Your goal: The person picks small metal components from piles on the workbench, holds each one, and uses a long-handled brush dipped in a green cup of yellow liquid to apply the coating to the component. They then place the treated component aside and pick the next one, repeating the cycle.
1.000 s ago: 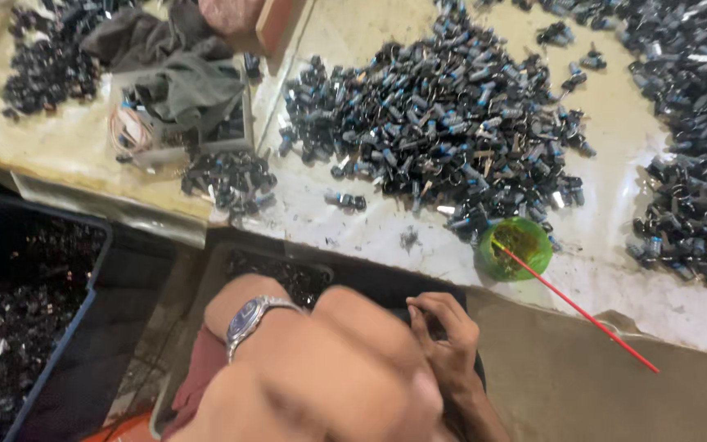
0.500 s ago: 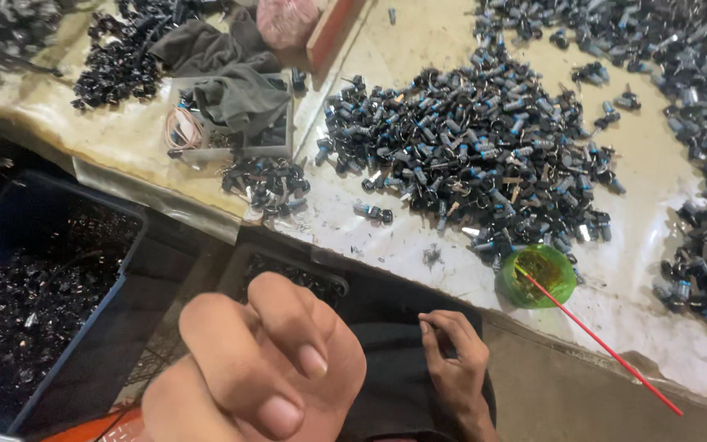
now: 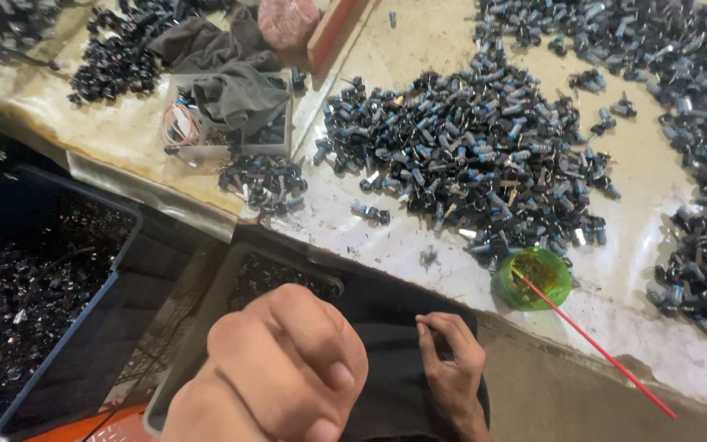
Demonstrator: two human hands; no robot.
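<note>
My left hand (image 3: pixel 280 372) is raised close to the camera at the bottom centre, fingers curled into a fist with nothing visible in it. Lower down and to its right, my right hand (image 3: pixel 452 360) rests on a black cloth (image 3: pixel 386 327) over my lap. Its fingertips are pinched together, and what they hold is hidden. Just beyond them, at the table's near edge, stands a green bowl (image 3: pixel 533 278) with a red stick (image 3: pixel 607 356) leaning out of it. A big heap of small black and blue parts (image 3: pixel 468 164) covers the table behind it.
More dark parts lie in a heap at the right (image 3: pixel 705 164) and far left (image 3: pixel 112 61). A grey cloth (image 3: pixel 235 90) lies over a clear box with rubber bands (image 3: pixel 180 124). A blue crate (image 3: pixel 34 286) of dark parts and a grey crate (image 3: pixel 231 286) sit below the table edge.
My left hand has stayed near the camera, turning so the knuckles and curled fingers face up. The view shifted so the table appears further right. The right hand stays on the cloth.
</note>
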